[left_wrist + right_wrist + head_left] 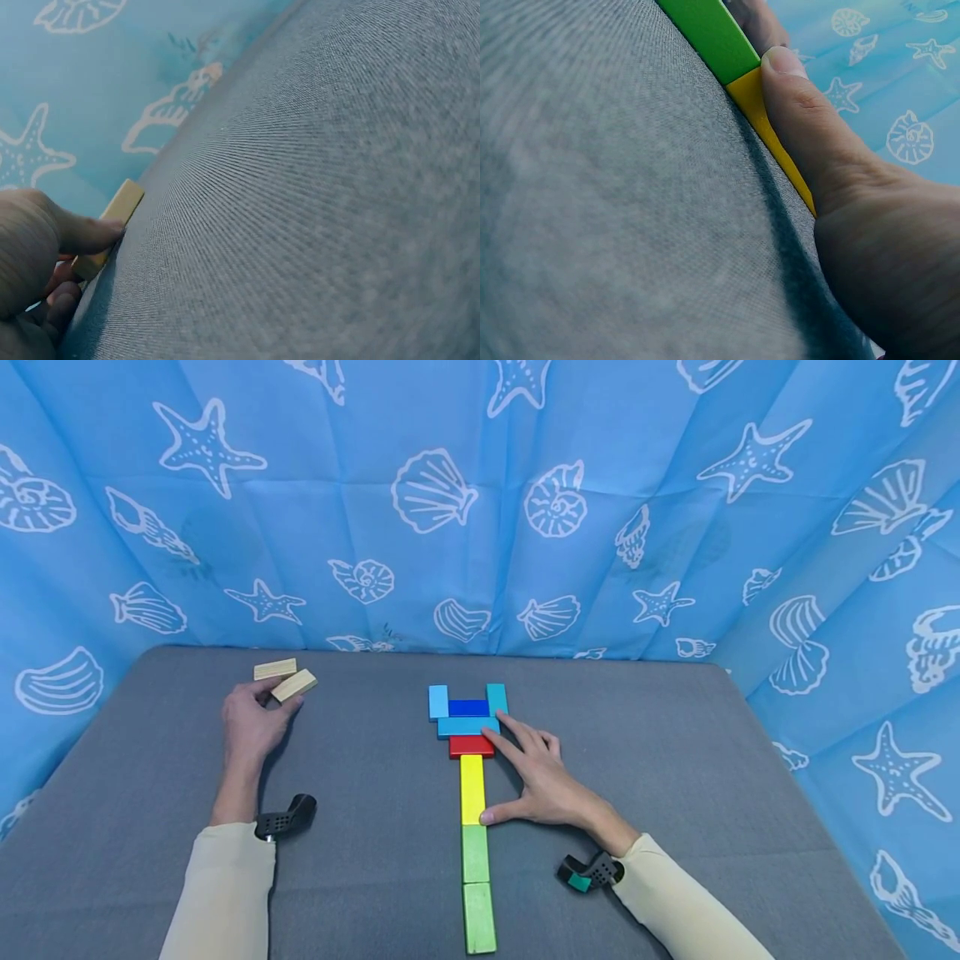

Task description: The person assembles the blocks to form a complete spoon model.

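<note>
At the table's far left, my left hand (253,718) pinches a plain wooden block (295,686) between thumb and fingers; the left wrist view shows the thumb on this block (120,214). A second plain wooden block (275,669) lies just behind it. My right hand (543,781) spreads over the right side of a row of coloured blocks. Its thumb touches the yellow block (472,789) near the seam with a green block (476,853). Its fingertips reach the blue crosswise block (465,727) and the teal block (497,697).
A red block (472,746) lies between yellow and blue. Behind are a dark blue block (468,708) and a light blue block (438,702). Another green block (480,918) ends the row nearest me. A blue shell-print curtain (300,527) borders the grey table (360,827).
</note>
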Tool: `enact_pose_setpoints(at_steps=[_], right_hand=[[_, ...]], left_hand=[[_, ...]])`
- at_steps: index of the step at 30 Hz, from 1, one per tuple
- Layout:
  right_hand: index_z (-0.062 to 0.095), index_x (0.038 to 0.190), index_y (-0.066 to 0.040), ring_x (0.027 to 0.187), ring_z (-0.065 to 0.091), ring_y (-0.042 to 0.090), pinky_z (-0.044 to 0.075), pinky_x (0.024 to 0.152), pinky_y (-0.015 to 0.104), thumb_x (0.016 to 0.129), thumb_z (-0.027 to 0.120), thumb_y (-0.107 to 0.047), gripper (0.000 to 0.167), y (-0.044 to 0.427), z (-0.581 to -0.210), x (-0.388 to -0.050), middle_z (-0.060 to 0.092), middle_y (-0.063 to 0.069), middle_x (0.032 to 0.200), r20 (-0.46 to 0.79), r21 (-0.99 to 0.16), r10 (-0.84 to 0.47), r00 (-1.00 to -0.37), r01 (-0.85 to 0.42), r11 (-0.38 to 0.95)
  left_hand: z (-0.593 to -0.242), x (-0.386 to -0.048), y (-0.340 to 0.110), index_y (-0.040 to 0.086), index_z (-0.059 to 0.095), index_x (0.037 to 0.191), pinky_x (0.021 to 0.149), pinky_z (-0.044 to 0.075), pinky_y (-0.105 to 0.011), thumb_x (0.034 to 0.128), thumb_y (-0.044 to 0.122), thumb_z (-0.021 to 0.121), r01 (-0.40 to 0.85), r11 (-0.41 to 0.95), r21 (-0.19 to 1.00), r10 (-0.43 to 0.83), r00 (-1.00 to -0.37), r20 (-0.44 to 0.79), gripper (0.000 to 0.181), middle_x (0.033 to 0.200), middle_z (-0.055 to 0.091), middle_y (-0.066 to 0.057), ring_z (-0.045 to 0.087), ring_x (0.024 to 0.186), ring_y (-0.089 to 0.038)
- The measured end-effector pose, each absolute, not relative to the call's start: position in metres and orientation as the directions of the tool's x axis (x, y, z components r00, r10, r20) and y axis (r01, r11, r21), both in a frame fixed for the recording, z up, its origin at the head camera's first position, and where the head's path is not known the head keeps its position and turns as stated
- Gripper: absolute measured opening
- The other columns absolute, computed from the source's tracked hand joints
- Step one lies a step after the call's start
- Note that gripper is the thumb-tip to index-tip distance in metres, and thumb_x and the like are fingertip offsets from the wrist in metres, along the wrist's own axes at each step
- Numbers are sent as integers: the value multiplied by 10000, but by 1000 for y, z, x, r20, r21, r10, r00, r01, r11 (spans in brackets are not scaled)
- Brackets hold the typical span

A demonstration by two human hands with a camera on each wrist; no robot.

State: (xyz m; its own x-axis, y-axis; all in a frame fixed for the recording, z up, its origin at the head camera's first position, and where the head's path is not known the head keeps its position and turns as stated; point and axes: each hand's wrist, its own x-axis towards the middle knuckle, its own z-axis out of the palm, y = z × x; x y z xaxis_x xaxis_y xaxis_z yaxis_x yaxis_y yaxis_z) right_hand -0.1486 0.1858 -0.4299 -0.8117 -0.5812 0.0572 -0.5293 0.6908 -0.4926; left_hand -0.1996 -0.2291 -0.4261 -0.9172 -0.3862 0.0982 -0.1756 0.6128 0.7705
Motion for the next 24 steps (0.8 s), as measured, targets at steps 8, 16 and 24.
enact_pose_setpoints(at_steps=[8,16,24], right_hand=[[299,1613,-184,1454,221,393,142,1091,603,694,851,-645,1167,186,-430,-149,107,92,1692,64,-490,-580,-812,-532,691],[296,1614,-181,1454,225,393,141,1091,597,693,850,-646,1170,185,-430,-148,113,103,1689,66,-482,-581,-811,-536,693],[305,1611,-183,1455,223,389,137,1092,596,693,839,-665,1166,185,-430,-149,112,94,1691,60,-483,-577,-815,-529,697]], left_hand=[[-421,-201,-223,-51,648,1301,895,425,-500,951,103,711,-143,620,771,-358,-926,116,387,1206,606,-277,565,1097,-394],[-411,-203,-188,-63,663,1267,956,454,-506,934,51,722,26,571,821,-228,-955,188,357,1183,619,-276,584,1096,-396],[-402,-205,-146,-61,670,1251,970,473,-527,911,21,743,151,532,833,-73,-972,222,357,1189,617,-267,596,1092,-406]])
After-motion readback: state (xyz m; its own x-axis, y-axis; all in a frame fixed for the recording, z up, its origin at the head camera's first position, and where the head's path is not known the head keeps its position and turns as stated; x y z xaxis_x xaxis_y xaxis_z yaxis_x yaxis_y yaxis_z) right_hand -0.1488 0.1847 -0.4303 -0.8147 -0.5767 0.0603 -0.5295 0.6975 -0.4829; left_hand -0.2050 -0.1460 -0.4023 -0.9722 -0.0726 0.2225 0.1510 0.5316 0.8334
